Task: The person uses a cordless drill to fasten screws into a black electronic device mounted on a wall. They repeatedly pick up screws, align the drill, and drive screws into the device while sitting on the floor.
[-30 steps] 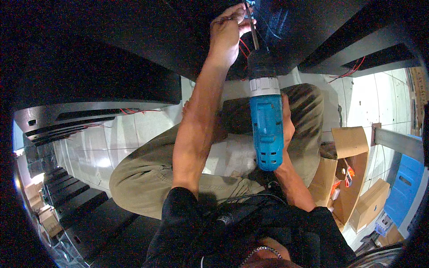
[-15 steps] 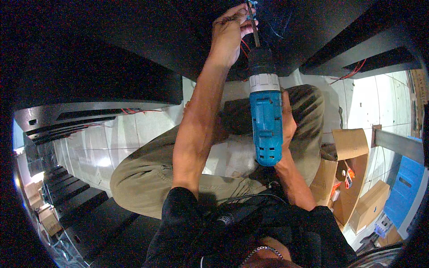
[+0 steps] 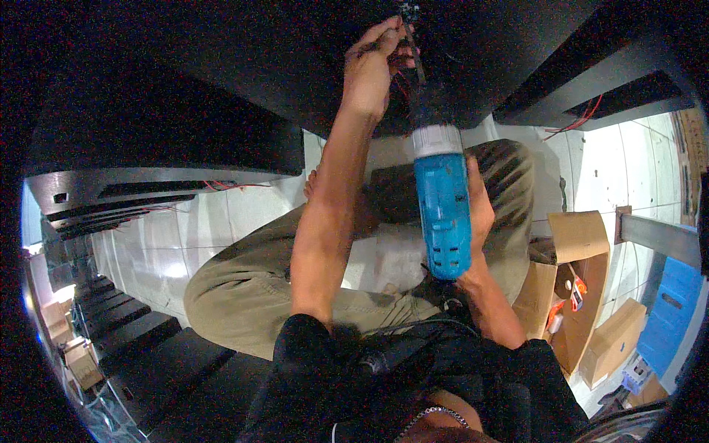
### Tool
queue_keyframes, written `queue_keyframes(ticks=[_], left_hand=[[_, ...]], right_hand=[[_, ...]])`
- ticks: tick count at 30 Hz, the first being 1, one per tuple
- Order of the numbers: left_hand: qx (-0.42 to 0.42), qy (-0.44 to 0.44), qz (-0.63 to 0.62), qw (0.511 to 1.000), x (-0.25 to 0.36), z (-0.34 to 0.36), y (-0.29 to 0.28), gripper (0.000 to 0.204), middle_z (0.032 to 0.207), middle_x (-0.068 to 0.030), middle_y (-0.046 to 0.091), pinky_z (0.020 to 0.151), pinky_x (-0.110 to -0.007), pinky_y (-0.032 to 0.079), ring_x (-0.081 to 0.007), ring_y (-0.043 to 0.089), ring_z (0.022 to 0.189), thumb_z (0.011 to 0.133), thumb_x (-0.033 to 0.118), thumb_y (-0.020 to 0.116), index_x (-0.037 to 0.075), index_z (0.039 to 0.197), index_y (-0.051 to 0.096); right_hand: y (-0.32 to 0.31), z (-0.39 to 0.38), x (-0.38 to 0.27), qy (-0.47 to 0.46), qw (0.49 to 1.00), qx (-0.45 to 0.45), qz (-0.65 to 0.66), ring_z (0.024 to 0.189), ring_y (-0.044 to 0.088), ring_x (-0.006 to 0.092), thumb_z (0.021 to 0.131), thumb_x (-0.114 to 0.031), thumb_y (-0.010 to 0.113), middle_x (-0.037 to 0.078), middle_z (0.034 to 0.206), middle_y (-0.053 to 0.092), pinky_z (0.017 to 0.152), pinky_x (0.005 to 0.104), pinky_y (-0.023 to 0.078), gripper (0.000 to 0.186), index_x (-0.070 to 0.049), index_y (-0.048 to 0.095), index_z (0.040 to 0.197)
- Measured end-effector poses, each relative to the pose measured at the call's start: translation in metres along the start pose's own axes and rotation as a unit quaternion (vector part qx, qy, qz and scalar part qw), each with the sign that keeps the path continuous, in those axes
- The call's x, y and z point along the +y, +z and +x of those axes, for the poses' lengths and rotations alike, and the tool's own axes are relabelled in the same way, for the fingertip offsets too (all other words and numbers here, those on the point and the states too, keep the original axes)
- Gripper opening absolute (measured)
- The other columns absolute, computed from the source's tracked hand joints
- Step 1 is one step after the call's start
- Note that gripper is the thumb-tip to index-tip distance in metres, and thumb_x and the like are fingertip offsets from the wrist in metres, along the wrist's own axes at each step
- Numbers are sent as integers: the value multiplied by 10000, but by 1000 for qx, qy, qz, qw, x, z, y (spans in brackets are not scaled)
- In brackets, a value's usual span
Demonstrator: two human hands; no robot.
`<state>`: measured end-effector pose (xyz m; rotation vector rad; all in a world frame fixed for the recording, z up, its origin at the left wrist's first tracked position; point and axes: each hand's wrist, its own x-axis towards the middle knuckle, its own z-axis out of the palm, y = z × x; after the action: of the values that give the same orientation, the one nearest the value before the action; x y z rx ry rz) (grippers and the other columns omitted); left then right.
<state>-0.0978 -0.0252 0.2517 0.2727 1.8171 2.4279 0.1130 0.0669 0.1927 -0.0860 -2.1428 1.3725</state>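
The bright light that was falling on the left hand (image 3: 367,81) and the black panel (image 3: 509,52) is now missing, and the fingers are sitting in shadow. The blue drill (image 3: 444,214) is lying almost where it was, between the forearms and above the lap, its nose pointing up toward the panel. The right hand (image 3: 482,210) is wrapping its grip around the drill from the side and beneath; the drill's body is hiding most of that hold. A long thin bit (image 3: 419,65) is running from the nose to the left fingers. Those are keeping a narrow grip beside its far end, near a small piece (image 3: 408,12) at the upper edge; whether they are pinching the bit or that piece, I cannot tell. Drill and fingers seem to be staying lined up on one spot, while the dimming is possibly suggesting a pause in drilling.
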Motion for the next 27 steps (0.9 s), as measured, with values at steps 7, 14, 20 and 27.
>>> queue_keyframes(ticks=[7, 14, 20, 27], left_hand=[[-65, -37, 84, 994, 12, -35, -17, 374, 1169, -98, 626, 841, -336, 500, -215, 618, 958, 975, 206, 468, -5, 1282, 491], [-40, -55, 166, 984, 19, -53, -27, 358, 1114, -83, 660, 819, -302, 482, -183, 625, 927, 948, 281, 518, 41, 1202, 594], [52, 139, 316, 937, 76, -90, 17, 291, 1051, -69, 678, 775, -275, 474, -138, 614, 887, 944, 252, 561, 35, 1118, 645], [4, 296, 339, 893, 146, -127, 102, 241, 997, -68, 688, 724, -224, 467, -98, 604, 839, 933, 201, 593, 27, 1085, 664]], right_hand=[[-33, -90, 42, 109, 991, -43, 69, 786, 628, 156, 863, -68, 625, 88, 971, 645, 724, 287, 534, 395, 4, 519, 1237], [-75, -56, 4, 39, 987, -145, 51, 954, 629, 263, 711, -159, 801, 140, 1090, 620, 871, 341, 485, 645, -1, 484, 1251], [-106, -64, -13, 128, 950, -140, 247, 980, 583, 164, 777, -165, 765, 77, 1078, 612, 879, 329, 480, 512, -32, 533, 1215], [-122, -85, 8, 307, 832, -71, 457, 837, 583, 102, 751, -172, 768, -10, 948, 628, 755, 280, 484, 347, -97, 617, 1054]])
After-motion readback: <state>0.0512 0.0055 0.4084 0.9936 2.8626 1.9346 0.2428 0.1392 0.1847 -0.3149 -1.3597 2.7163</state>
